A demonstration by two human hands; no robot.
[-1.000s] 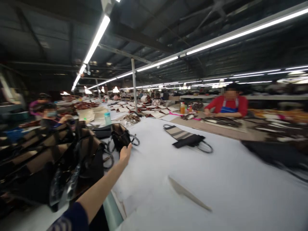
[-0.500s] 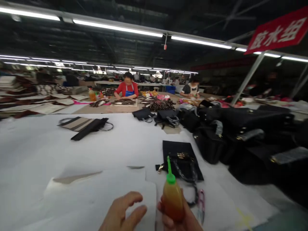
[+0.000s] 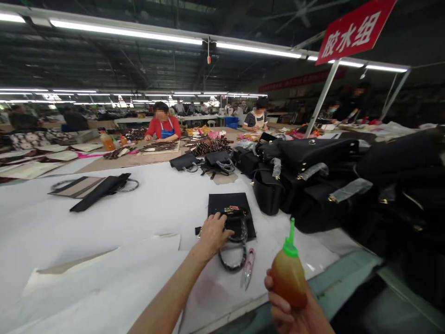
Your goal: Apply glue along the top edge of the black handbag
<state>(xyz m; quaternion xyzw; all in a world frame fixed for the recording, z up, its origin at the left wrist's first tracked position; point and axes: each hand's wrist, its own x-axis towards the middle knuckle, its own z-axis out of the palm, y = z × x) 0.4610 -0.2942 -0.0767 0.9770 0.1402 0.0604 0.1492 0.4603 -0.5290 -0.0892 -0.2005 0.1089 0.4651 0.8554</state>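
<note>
Head view (only view). Landmark for all positions: the flat black bag (image 3: 231, 200), lying on the white-covered desk (image 3: 163, 199); gold-coloured hardware on its face, and a dark handle (image 3: 233, 267) in clear wrap hanging off its near edge onto the desk.

Left hand (image 3: 212, 234): over the near-left part of the bag, back of hand up. Fingers a little bent and slightly spread, thumb out to the right, near the handle's upper part. Fingertips partly hidden; cannot tell whether they pinch anything.

Right hand (image 3: 280, 306): nearer the wearer than the bag and to its right, raised. Fingers wrapped around a squeeze bottle (image 3: 288, 277) of amber-brown contents; bottle roughly upright, green cap and nozzle pointing up.

Pink-handled snips (image 3: 248, 268): on the near side of the bag, just right of the handle, blades toward the wearer.

Striped piece (image 3: 92, 186): well left of the bag, crossed by a black strip. White sheet (image 3: 114, 292): left and nearer the wearer, one edge curled. Heap of black bags (image 3: 269, 195): right of the bag, some handles wrapped in plastic. Beyond the bag: two smaller black pieces (image 3: 183, 161); farther off, a person in red (image 3: 172, 125) at work.
</note>
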